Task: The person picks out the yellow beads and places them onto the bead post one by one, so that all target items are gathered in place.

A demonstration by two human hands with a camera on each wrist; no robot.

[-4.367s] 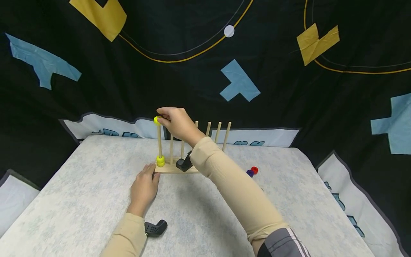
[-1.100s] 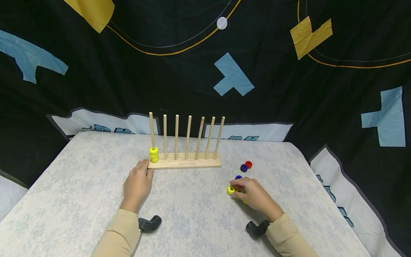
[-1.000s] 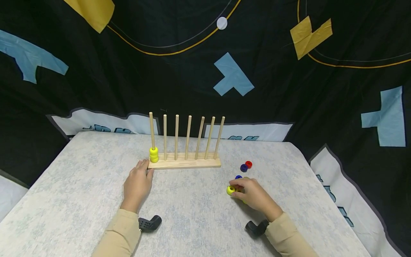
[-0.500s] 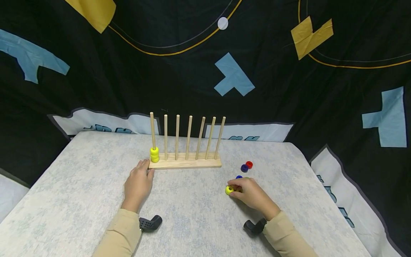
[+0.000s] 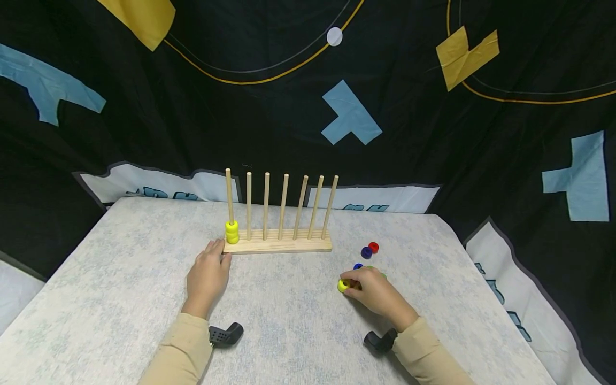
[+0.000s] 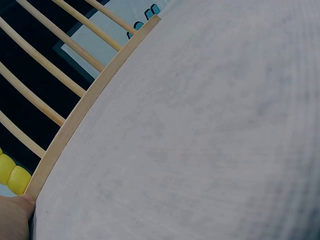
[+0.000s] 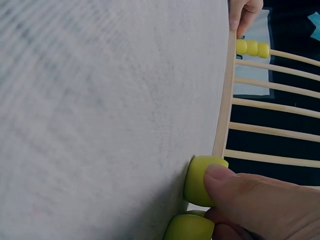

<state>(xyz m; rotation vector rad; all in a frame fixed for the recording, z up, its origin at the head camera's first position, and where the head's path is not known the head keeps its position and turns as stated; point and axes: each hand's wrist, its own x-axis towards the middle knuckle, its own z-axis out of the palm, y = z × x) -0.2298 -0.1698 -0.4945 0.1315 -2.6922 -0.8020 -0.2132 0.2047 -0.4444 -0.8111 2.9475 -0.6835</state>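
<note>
A wooden peg rack (image 5: 279,245) with several upright pegs stands toward the back of the table. Three yellow beads (image 5: 232,233) are stacked at the bottom of its leftmost peg. My left hand (image 5: 208,278) holds the rack's left front corner, thumb at the front edge and fingers along the end. To the right, my right hand (image 5: 377,291) pinches a yellow bead (image 7: 199,181) between thumb and fingers, low over the tabletop. Just beneath that hand lies another yellow bead (image 7: 190,227). The palm hides part of the bead group.
Behind the right hand lie a blue bead (image 5: 358,266) and a partly covered green bead (image 5: 383,275). Farther back, a purple bead (image 5: 367,252) touches a red bead (image 5: 374,247). A black curtain (image 5: 269,128) hangs behind the table (image 5: 289,321).
The right hand has left the leftmost peg, where a third yellow bead now sits, and moved right and down to the loose beads. It pinches another yellow one, shifted slightly left. Left hand stays.
</note>
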